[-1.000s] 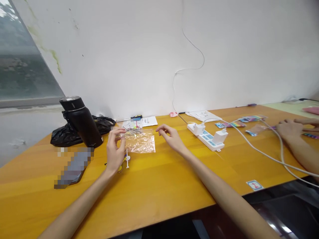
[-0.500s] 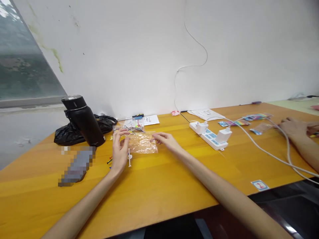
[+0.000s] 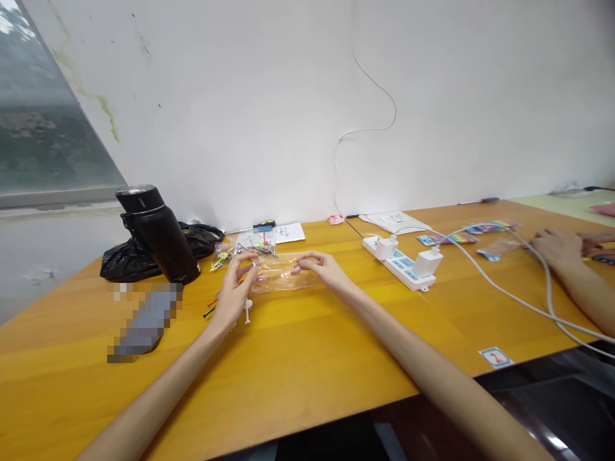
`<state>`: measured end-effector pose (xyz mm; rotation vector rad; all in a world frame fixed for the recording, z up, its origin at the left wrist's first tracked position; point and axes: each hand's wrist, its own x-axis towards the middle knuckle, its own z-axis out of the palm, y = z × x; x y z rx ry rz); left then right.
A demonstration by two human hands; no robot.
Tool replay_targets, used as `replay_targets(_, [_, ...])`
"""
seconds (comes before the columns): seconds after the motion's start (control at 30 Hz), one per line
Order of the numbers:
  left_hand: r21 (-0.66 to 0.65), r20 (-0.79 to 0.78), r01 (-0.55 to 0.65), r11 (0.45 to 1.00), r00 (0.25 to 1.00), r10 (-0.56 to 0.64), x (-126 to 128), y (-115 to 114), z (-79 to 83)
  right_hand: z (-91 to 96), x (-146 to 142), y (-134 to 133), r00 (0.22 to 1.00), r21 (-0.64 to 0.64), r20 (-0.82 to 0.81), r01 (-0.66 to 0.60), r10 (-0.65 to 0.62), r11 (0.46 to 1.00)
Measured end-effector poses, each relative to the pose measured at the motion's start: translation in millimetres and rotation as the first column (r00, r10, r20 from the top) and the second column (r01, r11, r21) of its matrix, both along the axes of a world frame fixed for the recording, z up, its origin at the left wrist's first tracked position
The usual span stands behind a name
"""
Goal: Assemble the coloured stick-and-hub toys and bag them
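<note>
1. Between both sets of fingertips, the clear bag (image 3: 278, 276) hangs just over the table (image 3: 307, 358).
2. Left hand (image 3: 234, 288) and right hand (image 3: 319, 267) each pinch an edge.
3. Even, gentle pull seems wisest.

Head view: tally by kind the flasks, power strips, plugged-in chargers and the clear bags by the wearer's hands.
Flask: 1
Power strip: 1
Chargers: 2, the far charger and the near charger
Clear bags: 2, the held bag, pinched by the left hand and the right hand, and the second bag behind it
Total: 6
</note>
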<state>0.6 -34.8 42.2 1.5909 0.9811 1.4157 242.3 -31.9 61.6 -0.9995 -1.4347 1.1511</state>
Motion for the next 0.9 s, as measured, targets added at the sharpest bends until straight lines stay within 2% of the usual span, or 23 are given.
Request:
replay_targets(0.13, [-0.019, 0.042, 0.038, 0.999, 0.998, -0.037, 1.2, 1.0, 1.6, -0.1, 3.0, 2.1, 0.996, -0.003, -0.090, -0.022, 0.022, 1.000])
replay_targets(0.27, [-0.046, 0.038, 0.099, 0.994, 0.995, -0.097, 2.3, -1.5, 5.8, 4.1, 2.2, -2.3, 0.969, -0.062, -0.154, -0.205, 0.194, 0.977])
replay_targets(0.4, [-0.059, -0.013, 0.150, 0.987, 0.988, -0.151, 2.0, -5.7, 10.7, 7.8, 2.1, -9.0, 0.895, -0.074, -0.190, -0.423, 0.403, 0.903])
replay_targets(0.47, [-0.066, -0.057, 0.193, 0.979, 0.979, -0.197, 1.2, -7.1, 12.4, 9.1, 1.9, -12.1, 0.860, -0.076, -0.198, -0.491, 0.470, 0.868])
replay_targets(0.73, [-0.015, -0.182, 0.326, 0.945, 0.929, -0.323, 3.3, -13.9, 15.5, 19.9, -1.8, -28.0, 0.757, -0.176, -0.311, -0.639, 0.574, 0.748])
replay_targets(0.8, [0.043, -0.247, 0.297, 0.954, 0.929, -0.278, 3.5, -15.1, 15.2, 21.5, -1.7, -29.7, 0.748, -0.190, -0.329, -0.651, 0.577, 0.735])
replay_targets(0.87, [0.189, -0.372, 0.203, 0.961, 0.920, -0.121, 2.9, -15.4, 14.4, 21.1, -1.3, -29.5, 0.743, -0.186, -0.339, -0.655, 0.578, 0.733])
replay_targets(0.9, [0.286, -0.441, 0.151, 0.946, 0.898, -0.010, 2.6, -15.5, 13.8, 20.0, -1.1, -28.8, 0.742, -0.182, -0.344, -0.653, 0.575, 0.735])
